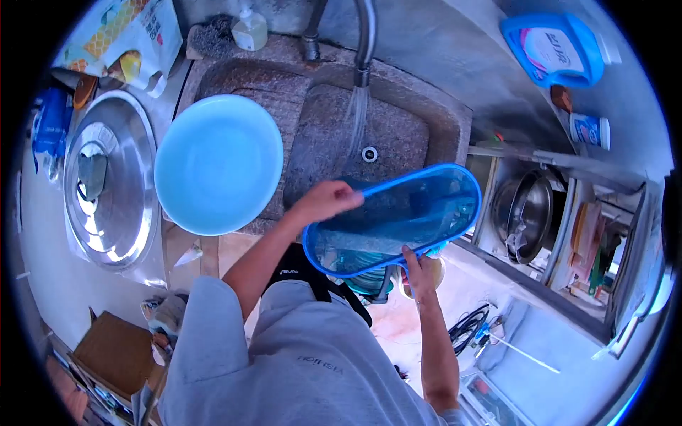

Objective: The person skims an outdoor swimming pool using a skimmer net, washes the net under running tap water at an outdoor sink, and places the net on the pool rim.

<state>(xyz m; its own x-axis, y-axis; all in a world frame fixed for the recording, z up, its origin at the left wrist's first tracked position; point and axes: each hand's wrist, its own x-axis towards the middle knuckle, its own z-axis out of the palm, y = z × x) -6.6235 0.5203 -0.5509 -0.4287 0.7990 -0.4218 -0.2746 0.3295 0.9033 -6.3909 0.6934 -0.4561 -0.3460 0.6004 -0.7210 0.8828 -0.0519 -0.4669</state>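
A long oval net [394, 220] with a bright blue rim and dark, see-through mesh is held over the near edge of the sink. My right hand [420, 273] grips its rim and short handle at the near side, with the thumb on top. At the net's left end, my left hand [328, 201] is over the rim, its fingers bent and blurred; whether they touch the net I cannot tell. Water runs from the tap [363, 67] into the stone sink [387, 117], beyond the net. A light blue basin [219, 165] sits on the sink's left part.
A large metal lid [112, 181] lies left of the basin. A soap bottle [249, 30] and a dark scrubber [212, 41] stand behind the sink. To the right are a blue detergent bottle [550, 50] and a rack [550, 287] with metal bowls [529, 213].
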